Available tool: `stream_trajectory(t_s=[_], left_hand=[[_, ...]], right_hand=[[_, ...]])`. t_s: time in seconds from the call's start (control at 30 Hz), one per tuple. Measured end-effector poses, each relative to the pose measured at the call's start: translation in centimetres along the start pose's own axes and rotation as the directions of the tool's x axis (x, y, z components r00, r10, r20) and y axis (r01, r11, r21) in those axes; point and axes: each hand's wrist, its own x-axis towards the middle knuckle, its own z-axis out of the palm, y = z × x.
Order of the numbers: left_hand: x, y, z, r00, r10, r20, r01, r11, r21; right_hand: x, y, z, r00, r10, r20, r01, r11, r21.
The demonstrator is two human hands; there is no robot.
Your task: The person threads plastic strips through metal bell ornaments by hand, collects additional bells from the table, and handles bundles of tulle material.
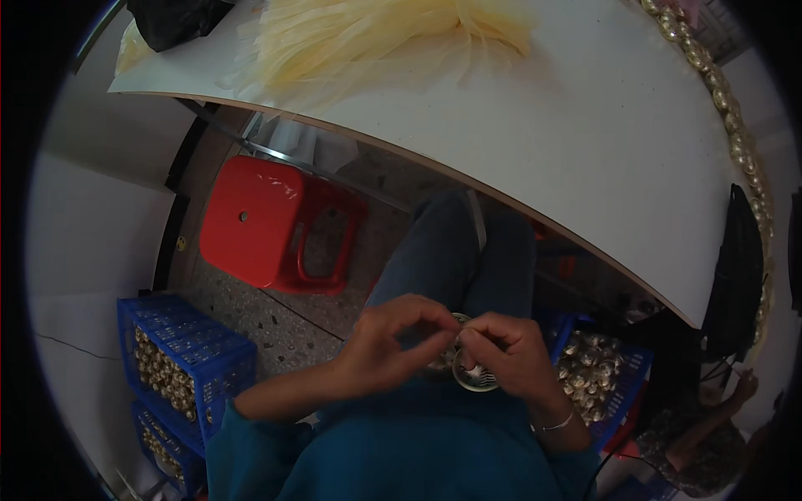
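Note:
Above my lap, my left hand (399,336) and my right hand (511,349) meet fingertip to fingertip. The thumb and forefinger of each are pinched together. Whatever lies between the tips is too small to make out. Just under my right fingers shows a round thing with a pale rim and a striped, dark middle (476,382), partly covered by the hand. Another round, pale-edged part shows behind my fingertips, mostly hidden. I cannot tell whether either hand touches these round things.
Blue crates (185,334) of shiny gold baubles stand at lower left; another blue crate (637,380) is at right. A red stool (259,221) stands left. The white table (585,134) bears pale yellow ribbons (368,37). A gold bead string (728,117) runs right, near another person's arm (710,422).

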Motion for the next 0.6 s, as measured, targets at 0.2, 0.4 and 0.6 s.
stream_trajectory(t_s=[0.2, 0.4, 0.6], left_hand=[[0.38, 0.42, -0.65, 0.960, -0.223, 0.168, 0.269, 0.898, -0.347], [0.99, 0.50, -1.07, 0.936, -0.270, 0.225, 0.336, 0.874, -0.352], [0.58, 0.88, -0.47, 0.987, -0.098, 0.127, 0.098, 0.995, 0.005]], right_hand=[[0.21, -0.10, 0.02, 0.985, -0.170, -0.025, 0.166, 0.979, -0.121], [0.43, 0.05, 0.30, 0.807, -0.589, 0.039, 0.474, 0.607, -0.638], [0.27, 0.11, 0.83, 0.771, -0.637, 0.026, 0.416, 0.472, -0.777]])
